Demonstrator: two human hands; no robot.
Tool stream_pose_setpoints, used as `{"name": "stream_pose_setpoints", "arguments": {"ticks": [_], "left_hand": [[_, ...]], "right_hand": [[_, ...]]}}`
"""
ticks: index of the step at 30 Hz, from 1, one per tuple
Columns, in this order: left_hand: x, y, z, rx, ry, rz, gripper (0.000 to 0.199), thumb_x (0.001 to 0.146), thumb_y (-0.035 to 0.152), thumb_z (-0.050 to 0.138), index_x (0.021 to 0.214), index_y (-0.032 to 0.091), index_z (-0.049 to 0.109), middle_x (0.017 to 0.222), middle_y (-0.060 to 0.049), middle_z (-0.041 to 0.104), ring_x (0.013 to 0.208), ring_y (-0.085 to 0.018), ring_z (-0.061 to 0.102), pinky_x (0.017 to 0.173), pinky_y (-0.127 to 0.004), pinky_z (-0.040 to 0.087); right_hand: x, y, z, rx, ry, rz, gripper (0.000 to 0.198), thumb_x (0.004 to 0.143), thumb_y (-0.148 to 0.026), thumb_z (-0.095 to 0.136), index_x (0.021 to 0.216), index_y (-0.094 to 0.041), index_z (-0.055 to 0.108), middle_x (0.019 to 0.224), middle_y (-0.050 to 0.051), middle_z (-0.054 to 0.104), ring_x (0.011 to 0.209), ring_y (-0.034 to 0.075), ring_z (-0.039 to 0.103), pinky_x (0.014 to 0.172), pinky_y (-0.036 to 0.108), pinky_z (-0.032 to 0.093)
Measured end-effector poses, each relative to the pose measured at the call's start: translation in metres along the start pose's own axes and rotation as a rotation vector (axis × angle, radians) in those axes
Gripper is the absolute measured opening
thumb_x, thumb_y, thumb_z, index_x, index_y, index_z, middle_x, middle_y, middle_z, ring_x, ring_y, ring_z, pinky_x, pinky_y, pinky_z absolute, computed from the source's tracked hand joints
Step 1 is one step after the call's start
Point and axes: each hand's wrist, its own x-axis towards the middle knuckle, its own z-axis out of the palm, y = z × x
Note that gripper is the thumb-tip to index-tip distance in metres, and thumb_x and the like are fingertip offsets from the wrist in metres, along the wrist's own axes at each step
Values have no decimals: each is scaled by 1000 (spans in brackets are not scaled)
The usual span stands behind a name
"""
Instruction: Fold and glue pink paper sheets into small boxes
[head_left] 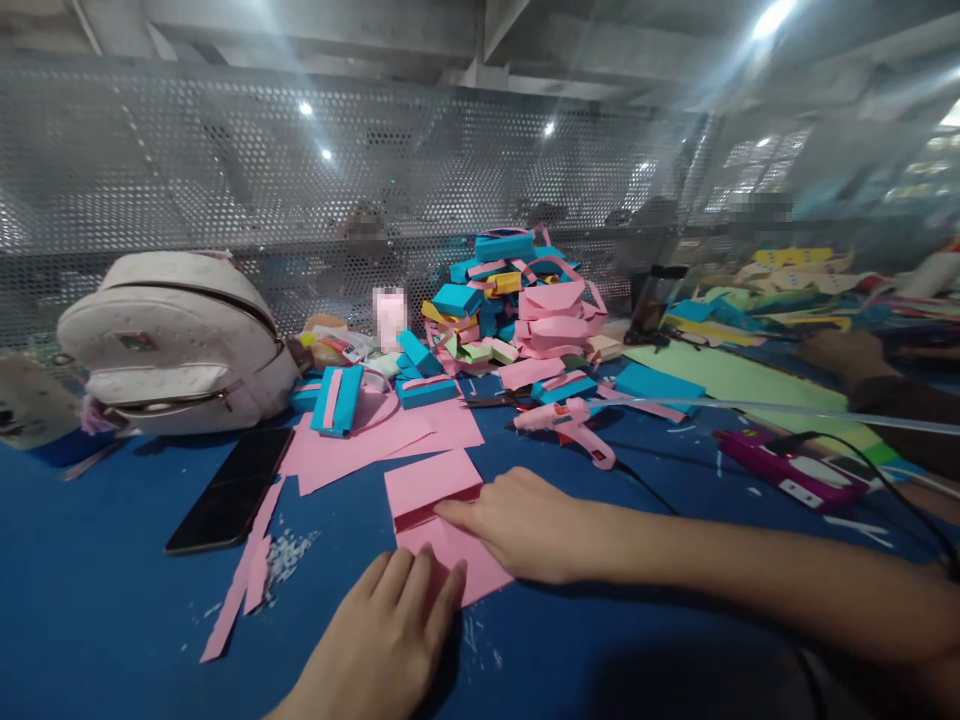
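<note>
Blue worktop (97, 610); a perforated screen (225, 170) well beyond the left hand (386, 625), which spreads loosely over folded pink paper (429, 482), partly hiding it. Whether the right hand (529, 525) pinches it, I can't tell.

Blue tabletop (82, 600); perforated grey partition (225, 190) behind; ceiling beams (506, 28) above; bright lamp (772, 18) overhead.

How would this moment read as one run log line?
left hand: on folded pink sheet | right hand: at sheet's fold | nearby: pink glue gun, black phone
</note>
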Motion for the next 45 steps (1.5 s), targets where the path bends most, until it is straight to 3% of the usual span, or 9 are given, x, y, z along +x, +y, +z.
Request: {"name": "stream_pose_setpoints", "arguments": {"ticks": [10,13,17,20,23,26,31,38,45], "left_hand": [[-10,-3,13,39,-24,53,41,96,27,42,134,16,51,109,-13,70,93,-28,63,79,-39,51],[-13,-3,16,25,-16,51,41,97,29,43,135,16,50,111,-13,70,96,-28,63,80,-39,50],[-13,-4,19,-1,26,28,40,96,27,46,135,18,52,109,-12,71,97,-26,64,82,-37,50],[-10,-7,16,-1,34,47,40,96,30,45,134,18,53,109,-12,71,97,-26,65,82,-37,52],[-6,-15,6,-4,-6,104,41,97,32,43,133,18,54,110,-11,72,96,-26,67,79,-36,55],[-5,-24,-4,-27,-37,133,40,93,20,44,131,19,55,114,-7,72,95,-24,69,76,-33,57],[-5,-39,0,12,-4,147,43,89,6,40,128,15,57,125,-7,68,103,-22,68,81,-33,56],[9,-42,3,65,-3,193,38,92,4,39,120,14,62,118,-7,71,95,-21,71,78,-33,56],[11,-46,5,-63,143,213,35,98,12,34,115,14,64,106,-9,75,85,-21,72,70,-33,58]], "right_hand": [[42,-15,12,-72,21,-98,22,81,-19,63,103,-14,62,93,12,73,83,27,70,65,34,49],[35,-12,20,-101,61,-103,31,78,-17,65,108,-12,60,89,13,73,83,27,70,59,31,48],[19,-9,29,-125,-41,-24,56,81,-23,64,133,-13,47,73,10,72,67,26,70,50,29,42],[11,-6,28,-123,-75,6,64,82,-24,64,140,-16,39,75,10,73,65,26,70,48,28,37],[4,1,22,-89,-32,-13,60,80,-19,64,136,-21,44,76,8,73,65,24,70,47,26,30],[-7,9,17,-72,59,-5,57,80,-12,58,134,-23,45,75,5,72,61,21,68,47,26,24],[-25,17,25,-102,135,-15,57,79,-8,56,133,-20,46,78,4,73,61,20,67,45,29,17],[-15,23,34,-94,119,-48,61,83,-12,54,141,-25,42,78,5,73,65,21,68,47,25,23],[-19,25,22,22,113,-69,55,88,-17,48,139,-37,46,88,5,75,74,23,70,51,25,30]]}}
